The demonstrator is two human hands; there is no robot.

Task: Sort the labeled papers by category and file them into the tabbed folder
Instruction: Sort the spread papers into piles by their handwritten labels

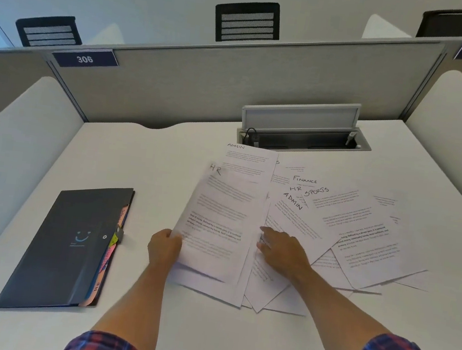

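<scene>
My left hand (163, 246) grips the lower left edge of a sheet headed HR (220, 220), lifted a little and blurred. My right hand (280, 249) lies flat with spread fingers on the fanned pile of papers (362, 234). Headings ADMIN, FINANCE, HR and SPORTS show on the sheets. One ADMIN sheet (247, 159) lies at the back, partly under the HR sheet. The dark tabbed folder (67, 245) lies shut on the left of the desk, with coloured tabs sticking out of its right edge, one reading HR.
The white desk (143, 164) has grey partition walls behind and white dividers at both sides. An open cable box (301, 139) with a raised lid sits at the back, just beyond the papers. Signs read 306 and 305. Black chairs stand behind the partition.
</scene>
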